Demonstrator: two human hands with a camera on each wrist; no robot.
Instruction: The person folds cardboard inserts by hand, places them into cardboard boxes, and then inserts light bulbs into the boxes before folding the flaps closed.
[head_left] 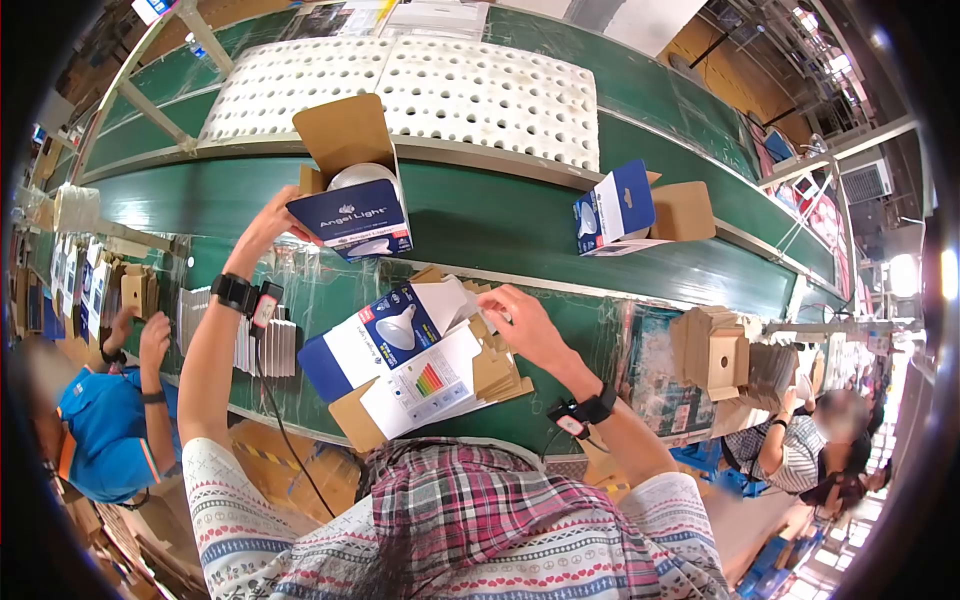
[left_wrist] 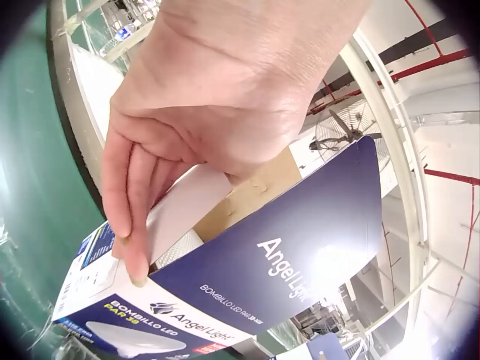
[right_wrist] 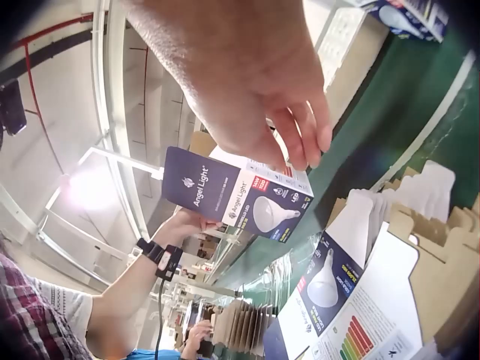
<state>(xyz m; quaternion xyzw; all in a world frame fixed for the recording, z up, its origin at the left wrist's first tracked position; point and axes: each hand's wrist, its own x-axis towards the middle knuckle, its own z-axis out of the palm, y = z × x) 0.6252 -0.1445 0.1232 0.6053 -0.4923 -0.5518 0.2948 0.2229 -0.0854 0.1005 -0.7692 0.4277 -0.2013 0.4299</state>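
An unfolded-top Angel Light bulb box (head_left: pixel 362 222) stands on the green belt, its brown inner flap raised and its blue lid leaning toward me. Inside it shows the round white face of a bulb (head_left: pixel 365 178). My left hand (head_left: pixel 266 232) grips the box at its left top edge; in the left wrist view the fingers (left_wrist: pixel 136 202) bend over a white side flap (left_wrist: pixel 191 202). Over the right end of a pile of flattened bulb cartons (head_left: pixel 405 345) hovers my right hand (head_left: pixel 528 325). Its fingers (right_wrist: pixel 296 139) hang loosely bent with nothing between them in the right wrist view.
Another open bulb box (head_left: pixel 625 215) stands farther right on the belt. Behind the belt lie white foam trays (head_left: pixel 480 95) full of holes. Brown cartons (head_left: pixel 715 350) are stacked at the right. People work on both sides, one in a blue shirt (head_left: pixel 110 430).
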